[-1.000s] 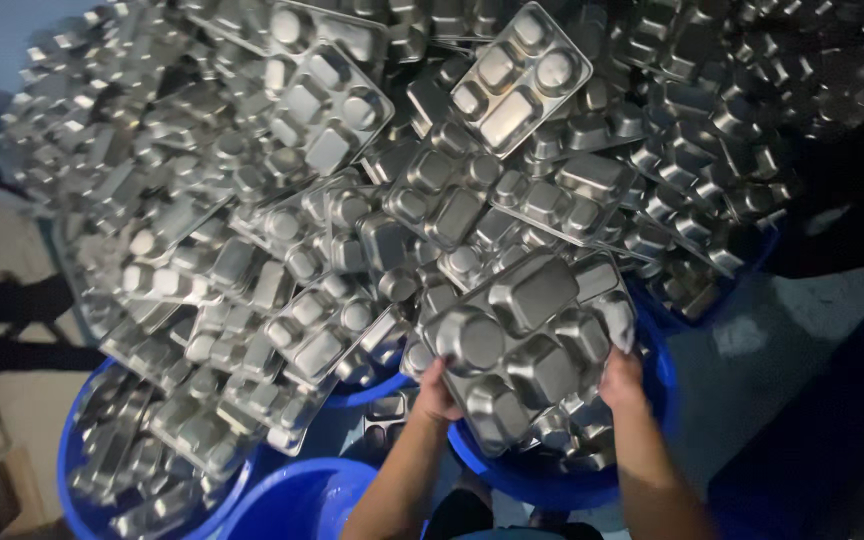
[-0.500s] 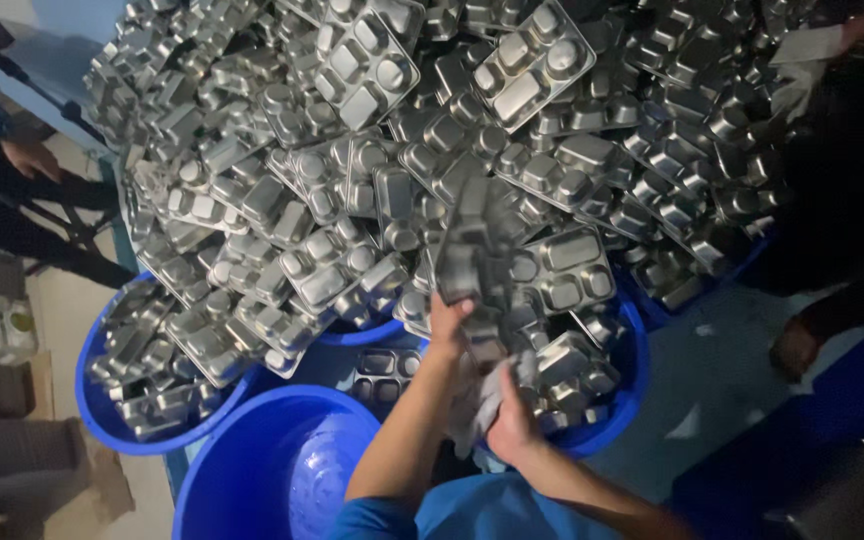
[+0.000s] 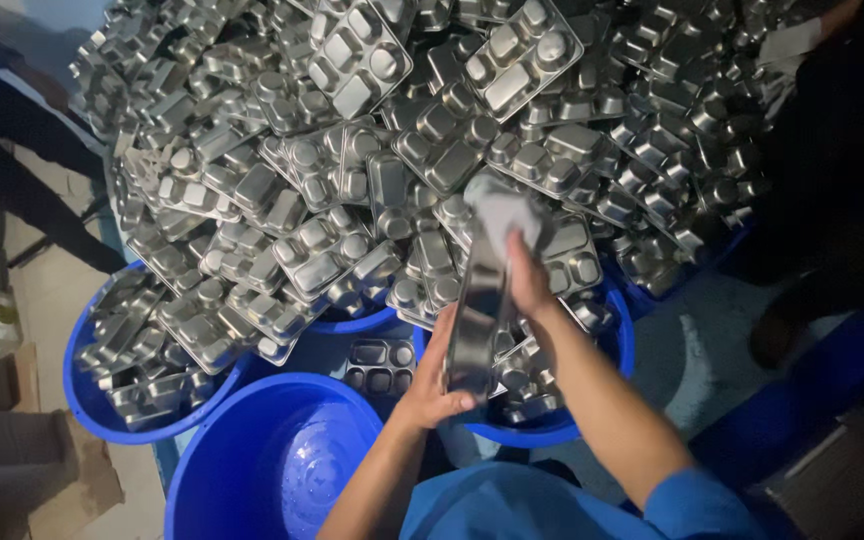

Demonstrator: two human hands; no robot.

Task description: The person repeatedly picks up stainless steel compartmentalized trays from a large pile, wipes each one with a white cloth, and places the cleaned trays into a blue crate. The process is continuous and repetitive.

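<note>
I hold one steel compartment tray point(image 3: 479, 310) on edge, nearly upright, in front of a big heap of steel compartment trays point(image 3: 402, 150). My left hand point(image 3: 432, 385) grips the tray's lower end from beneath. My right hand point(image 3: 527, 275) presses a pale cloth point(image 3: 500, 212) against the tray's upper part. Both forearms reach up from the bottom of the view, with blue sleeves at the frame's lower edge.
A blue tub point(image 3: 272, 460), wet inside, stands at the lower left. Another blue tub point(image 3: 87, 385) at the left holds trays. A third blue tub point(image 3: 617, 340) sits under my hands. Other people stand at the left point(image 3: 12, 160) and right point(image 3: 842, 180) edges.
A second ago both hands held the tray flat over the tub. I have since turned it up on edge, and my right hand now holds a cloth on it.
</note>
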